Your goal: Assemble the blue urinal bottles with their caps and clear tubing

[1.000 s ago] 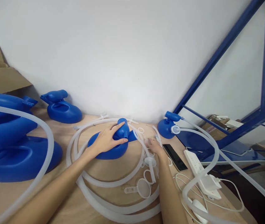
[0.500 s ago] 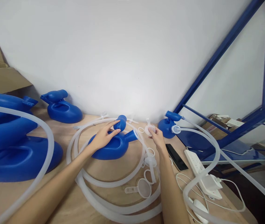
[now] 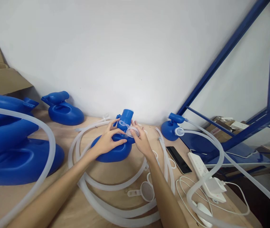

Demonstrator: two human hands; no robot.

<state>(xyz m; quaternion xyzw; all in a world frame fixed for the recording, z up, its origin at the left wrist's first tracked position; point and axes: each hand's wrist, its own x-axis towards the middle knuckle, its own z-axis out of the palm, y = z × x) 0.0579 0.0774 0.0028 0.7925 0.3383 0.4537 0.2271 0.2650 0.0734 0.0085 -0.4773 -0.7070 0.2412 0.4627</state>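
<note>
Bringing a white strapped cap [image 3: 130, 133] against the blue container [image 3: 112, 155] seems to be the step in hand; the container lies on the table [image 3: 106, 215], near the middle, partly inside the loops of a pale hose [image 3: 116, 187]. The right hand [image 3: 141, 139] pinches the cap, with its thumb over the face; the strap points to the far left, in front of the container's upright neck [image 3: 127, 116]. The left hand [image 3: 108, 141] lies over the container with thumb and fingers apart; if it grips firmly, I cannot tell. I judge that the cap is not yet seated; the next move calls for holding the container steady, and for aligning the strap before pressing; a similar cap [image 3: 147, 191] lies nearer, to the right.
</note>
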